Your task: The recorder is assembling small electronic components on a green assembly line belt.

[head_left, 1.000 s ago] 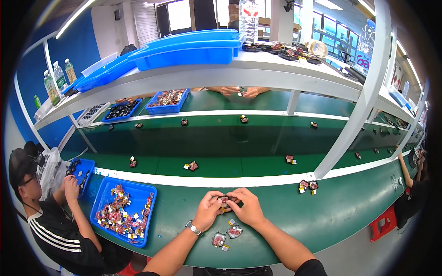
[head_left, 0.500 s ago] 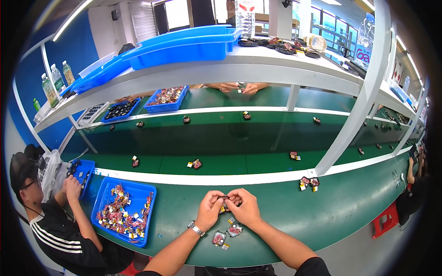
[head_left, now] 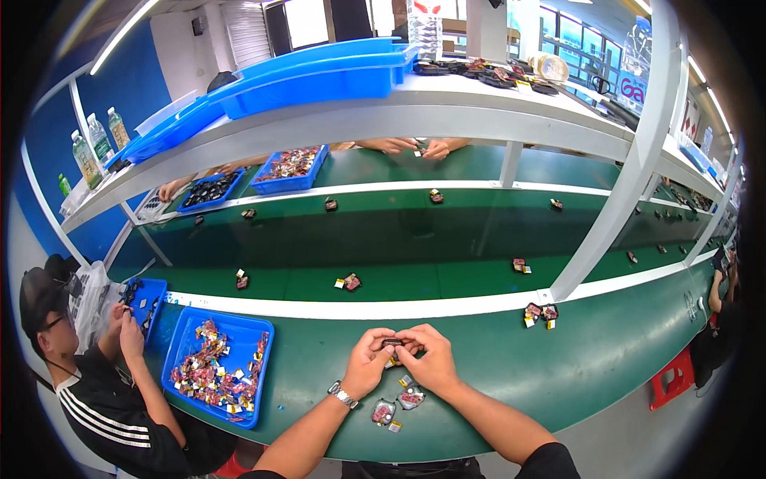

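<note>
My left hand (head_left: 367, 364) and my right hand (head_left: 429, 358) meet over the green bench. Between their fingertips they pinch a small black-rimmed electronic part (head_left: 392, 342). The fingers cover most of it. A bit of yellow and white shows just beneath, partly hidden by the thumbs. On the bench below my hands lie two clear-and-black housings with red circuit boards: one housing (head_left: 411, 397) near my right wrist, the other housing (head_left: 383, 412) closer to me. Each has a yellow-and-white tagged piece beside it.
A blue tray (head_left: 266, 351) of red boards stands left, beside a seated co-worker (head_left: 104, 375). Two assembled parts (head_left: 541, 314) sit by the white post (head_left: 606, 176). Beyond the white rail, a green belt (head_left: 431, 239) carries scattered parts. A shelf (head_left: 447, 104) holding blue trays spans above.
Parts on the belt have shifted slightly rightward. My hands stay together, with the held part tilted a little and more of its black rim showing. The left co-worker's hands have moved a little apart.
</note>
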